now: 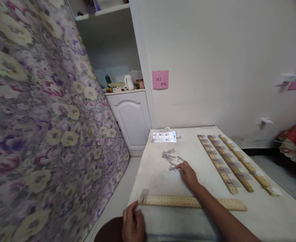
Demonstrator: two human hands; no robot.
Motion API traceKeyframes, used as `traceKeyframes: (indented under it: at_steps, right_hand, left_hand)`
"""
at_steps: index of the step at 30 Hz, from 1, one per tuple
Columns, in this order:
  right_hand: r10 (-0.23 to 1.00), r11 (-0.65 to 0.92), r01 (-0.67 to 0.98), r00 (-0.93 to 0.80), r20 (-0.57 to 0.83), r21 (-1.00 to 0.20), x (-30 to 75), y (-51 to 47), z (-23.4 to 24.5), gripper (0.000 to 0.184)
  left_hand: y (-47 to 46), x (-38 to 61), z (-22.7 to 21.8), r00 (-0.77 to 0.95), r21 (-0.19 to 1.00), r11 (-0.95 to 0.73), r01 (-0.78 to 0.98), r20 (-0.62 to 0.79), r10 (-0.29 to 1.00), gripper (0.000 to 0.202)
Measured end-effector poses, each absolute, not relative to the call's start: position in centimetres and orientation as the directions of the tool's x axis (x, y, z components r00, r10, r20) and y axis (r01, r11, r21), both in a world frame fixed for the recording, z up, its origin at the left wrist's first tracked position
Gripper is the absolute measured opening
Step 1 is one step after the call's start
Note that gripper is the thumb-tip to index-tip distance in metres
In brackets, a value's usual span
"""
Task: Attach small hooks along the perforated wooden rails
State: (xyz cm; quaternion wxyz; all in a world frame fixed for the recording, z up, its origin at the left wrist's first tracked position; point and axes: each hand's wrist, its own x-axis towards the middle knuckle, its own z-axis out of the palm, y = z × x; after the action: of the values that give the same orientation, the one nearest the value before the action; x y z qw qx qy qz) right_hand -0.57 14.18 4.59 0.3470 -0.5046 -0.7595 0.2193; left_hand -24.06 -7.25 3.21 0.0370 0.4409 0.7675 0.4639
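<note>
My right hand [188,175] pinches at the edge of a small card with a thin hoop [173,167], within a loose group on the table. Other small cards with thin metal pieces [168,156] lie just beyond the fingertips. Across the near part of the table lies a pale wooden strip with rows of holes [173,201], partly covered by my right forearm. A small clear card [144,196] sits at its left end. At the table's near left edge, my left hand [133,222] has its fingers loosely apart, the index fingertip beside the strip's left end.
Three wooden strips with small cards along them lie on the right: a left one [217,163], a middle one [230,162] and a right one [247,164]. Clear packaging [163,137] rests at the table's far edge. A floral curtain [49,134] hangs on the left.
</note>
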Motion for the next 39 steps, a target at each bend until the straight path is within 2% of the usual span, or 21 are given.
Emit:
traceKeyframes:
  at_steps: [4, 9, 14, 17, 19, 22, 27, 29, 33, 35, 39]
  right_hand:
    - [0.925, 0.381, 0.619, -0.245, 0.291, -0.687, -1.2, 14.4, 5.4, 0.022]
    - [0.927, 0.369, 0.448, -0.24, 0.288, -0.814, -0.2, 14.4, 6.2, 0.017]
    - [0.958, 0.217, 0.348, -0.254, 0.131, -0.912, 1.4, 13.3, 5.9, 0.014]
    - [0.95, 0.056, 0.231, -0.313, -0.019, -0.971, 1.3, 11.7, 6.1, 0.014]
    - [0.933, -0.024, 0.167, -0.351, -0.082, -0.986, 1.0, 10.6, 6.6, 0.014]
    - [0.914, 0.006, 0.175, -0.4, -0.066, -0.984, 0.7, 9.2, 7.5, 0.012]
    - [0.866, 0.059, 0.288, -0.49, -0.094, -0.956, 0.6, 7.6, 9.5, 0.01]
    - [0.842, 0.127, 0.316, -0.535, -0.066, -0.94, 0.5, 6.8, 10.2, 0.012]
    - [0.784, 0.322, 0.347, -0.619, 0.042, -0.881, -0.1, 5.2, 11.0, 0.018]
    - [0.758, 0.379, 0.35, -0.649, 0.07, -0.856, -0.2, 4.6, 11.1, 0.021]
    - [0.718, 0.391, 0.331, -0.694, 0.059, -0.859, -0.2, 4.2, 10.9, 0.022]
  left_hand:
    - [-7.4, -24.1, 3.1, -0.598, 0.732, 0.169, 0.66, 0.376, 0.708, 0.037]
    - [-7.4, -23.9, 3.4, -0.605, 0.729, 0.183, 0.659, 0.37, 0.705, 0.035]
    - [-7.3, -23.9, 3.6, -0.638, 0.78, 0.128, 0.613, 0.392, 0.663, 0.034]
    - [-7.7, -23.5, 4.2, -0.675, 0.823, 0.087, 0.561, 0.394, 0.624, 0.034]
    - [-8.2, -22.6, 4.9, -0.664, 0.846, 0.054, 0.531, 0.376, 0.646, 0.034]
    - [-8.7, -20.2, 6.7, -0.6, 0.874, -0.001, 0.486, 0.334, 0.727, 0.033]
    - [-7.4, -15.8, 8.8, -0.462, 0.9, -0.026, 0.436, 0.248, 0.851, 0.03]
    - [-6.3, -14.5, 8.8, -0.439, 0.901, -0.011, 0.434, 0.222, 0.871, 0.038]
    - [-4.5, -13.2, 8.3, -0.437, 0.899, 0.036, 0.437, 0.177, 0.882, 0.071]
    - [-4.3, -13.0, 8.1, -0.438, 0.908, 0.052, 0.416, 0.15, 0.886, 0.069]
    - [-4.9, -13.2, 8.4, -0.427, 0.939, 0.07, 0.336, 0.086, 0.9, 0.055]
